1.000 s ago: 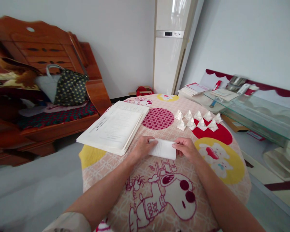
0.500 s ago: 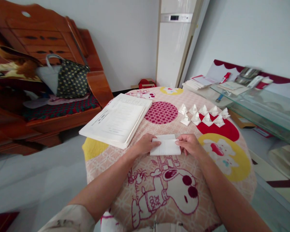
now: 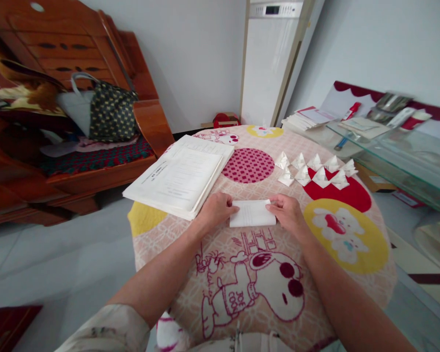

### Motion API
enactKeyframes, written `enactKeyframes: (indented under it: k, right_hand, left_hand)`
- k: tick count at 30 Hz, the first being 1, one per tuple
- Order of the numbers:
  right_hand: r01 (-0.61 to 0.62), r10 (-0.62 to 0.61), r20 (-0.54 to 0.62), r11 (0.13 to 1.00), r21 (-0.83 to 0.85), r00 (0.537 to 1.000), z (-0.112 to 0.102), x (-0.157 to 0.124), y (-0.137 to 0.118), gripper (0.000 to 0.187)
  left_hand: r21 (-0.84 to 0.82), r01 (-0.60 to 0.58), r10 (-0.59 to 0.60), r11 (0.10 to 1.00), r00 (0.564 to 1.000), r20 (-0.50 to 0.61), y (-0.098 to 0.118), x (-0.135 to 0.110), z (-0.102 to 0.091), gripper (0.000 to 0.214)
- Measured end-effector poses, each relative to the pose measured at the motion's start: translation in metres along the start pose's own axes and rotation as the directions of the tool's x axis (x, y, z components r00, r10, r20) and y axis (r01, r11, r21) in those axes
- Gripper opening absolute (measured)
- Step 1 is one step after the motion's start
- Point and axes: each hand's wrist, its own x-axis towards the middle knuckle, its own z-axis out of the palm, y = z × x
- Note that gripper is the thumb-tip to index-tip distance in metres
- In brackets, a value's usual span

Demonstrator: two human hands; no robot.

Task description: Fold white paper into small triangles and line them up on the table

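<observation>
A small folded sheet of white paper (image 3: 252,214) lies flat on the cloth-covered round table (image 3: 190,254), with faint print showing through. My left hand (image 3: 218,209) pinches its left edge between thumb and curled fingers. At the opposite end, my right hand (image 3: 286,211) grips the right edge near the top corner, thumb on top. Beyond my right hand stand several folded paper pyramids (image 3: 320,177) in two rows. A thick stack of printed sheets (image 3: 176,183) rests to the left, close to my left hand.
A glass shelf unit (image 3: 399,159) on the right holds a metal container (image 3: 394,105), papers and a red-and-white cup (image 3: 415,120). A wooden bench (image 3: 150,120) with a patterned bag (image 3: 112,112) is on the left. Behind the table stands a tall white appliance (image 3: 266,68).
The paper's far strip has been folded down over the near part, so the sheet is narrower. Both hands keep hold of its ends. My view has tilted slightly downward.
</observation>
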Motion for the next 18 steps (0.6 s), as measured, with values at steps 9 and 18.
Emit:
enactKeyframes:
  k: [9, 18]
  right_hand:
    - [0.021, -0.026, -0.068, 0.996, -0.084, 0.997, 0.005, -0.001, -0.001, 0.031]
    - [0.093, -0.109, -0.081, 0.979, -0.182, 0.991, 0.005, -0.006, -0.011, 0.013]
  left_hand:
    - [0.031, 0.065, -0.065, 0.997, 0.998, -0.015, -0.004, 0.002, 0.000, 0.018]
    - [-0.120, 0.178, -0.172, 0.977, 0.983, 0.059, 0.001, 0.000, -0.004, 0.017]
